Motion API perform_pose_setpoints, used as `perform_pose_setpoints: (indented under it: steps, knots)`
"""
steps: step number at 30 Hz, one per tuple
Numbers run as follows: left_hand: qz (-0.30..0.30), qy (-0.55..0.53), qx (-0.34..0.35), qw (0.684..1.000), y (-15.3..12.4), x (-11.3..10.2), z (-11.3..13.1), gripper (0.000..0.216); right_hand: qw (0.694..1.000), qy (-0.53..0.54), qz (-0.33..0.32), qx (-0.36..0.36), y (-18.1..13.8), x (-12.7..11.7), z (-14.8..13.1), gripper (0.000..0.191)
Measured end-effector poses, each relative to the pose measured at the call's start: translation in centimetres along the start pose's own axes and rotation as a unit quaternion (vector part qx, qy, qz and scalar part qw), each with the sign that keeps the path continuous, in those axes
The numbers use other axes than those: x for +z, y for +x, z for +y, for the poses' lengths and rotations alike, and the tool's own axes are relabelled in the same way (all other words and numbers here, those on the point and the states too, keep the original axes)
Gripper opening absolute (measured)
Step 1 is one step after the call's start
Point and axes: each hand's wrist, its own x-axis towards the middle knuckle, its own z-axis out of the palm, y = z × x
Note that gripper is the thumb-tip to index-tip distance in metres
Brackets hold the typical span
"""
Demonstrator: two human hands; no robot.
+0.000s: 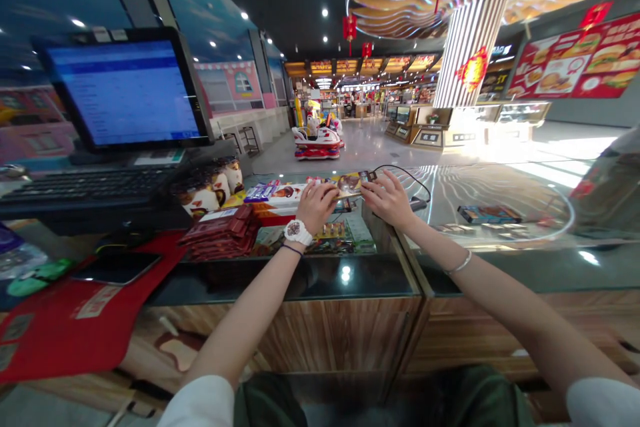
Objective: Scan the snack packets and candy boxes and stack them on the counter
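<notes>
My left hand point(316, 208), with a white watch on its wrist, has its fingers closed on the left end of a flat yellow-and-brown package point(347, 184). At the right end of that package, my right hand point(389, 200) grips the edge with thumb and fingers. The package lies across the far part of the glass counter, and what it contains cannot be read. A white-and-purple snack box point(280, 192) sits just left of my left hand. Nearer to me is a stack of dark red packets point(223, 232). A black cable point(423, 183) curves behind my right hand.
A monitor point(123, 90) and a black keyboard point(95, 185) stand at the left. Below them a phone point(117, 268) lies on a red cloth point(75, 327). A dark blue box point(489, 214) is on the glass at the right. Several flat items show under the glass.
</notes>
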Motion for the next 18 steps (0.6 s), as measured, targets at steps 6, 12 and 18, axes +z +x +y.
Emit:
perform_pose_setpoints:
  steps: [6, 12, 18]
  knots:
    - [-0.013, -0.017, 0.002, 1.000, -0.1, -0.5, 0.1, 0.024, 0.996, 0.051, -0.041, 0.060, 0.1, -0.7, -0.5, 0.032]
    - [-0.016, -0.044, -0.017, 0.999, 0.0, -0.1, 0.3, 0.020, 0.992, 0.075, -0.069, 0.072, -0.3, -0.4, 0.3, 0.037]
    - [-0.003, -0.083, -0.052, 0.995, 0.0, 0.4, 0.4, 0.022, 0.991, 0.082, -0.069, 0.084, -0.6, -0.1, 0.7, 0.037]
